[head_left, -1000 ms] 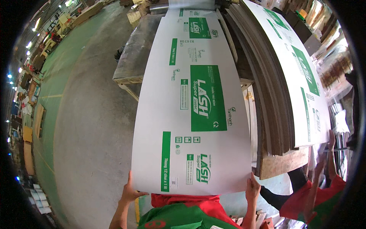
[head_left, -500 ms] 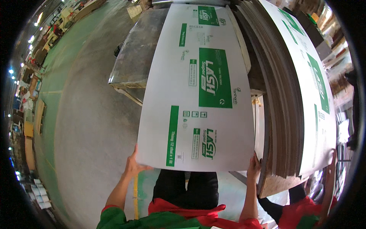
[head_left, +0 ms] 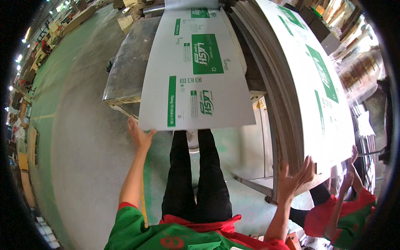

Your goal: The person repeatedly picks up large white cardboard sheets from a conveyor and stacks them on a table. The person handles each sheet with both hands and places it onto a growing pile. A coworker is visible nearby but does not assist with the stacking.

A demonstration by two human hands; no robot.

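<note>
A large white cardboard sheet (head_left: 158, 100) with green printing lies lengthwise in front of me, its far end at a metal roller (head_left: 154, 9). My left hand (head_left: 141, 135) is at the sheet's near left corner, fingers spread, the thumb close to or touching the near edge. My right hand (head_left: 295, 179) is off that sheet, at the near end of a tall stack of cardboard sheets (head_left: 283, 104). Its fingers are stretched and apart, against or just in front of the stack's left corner. On top of the stack is another white and green printed sheet (head_left: 312, 137).
A metal table (head_left: 133, 58) extends left of the sheet. At right a co-worker's hand (head_left: 354, 154) is by the stack's near right corner, the red and green sleeve (head_left: 358, 216) below. A metal leg with a caster (head_left: 271, 201) stands under the stack. Concrete floor (head_left: 91, 125) lies left.
The front sheet has slid away from me toward the roller. My left hand has followed its near corner; my right hand has left its edge and moved right to the stack.
</note>
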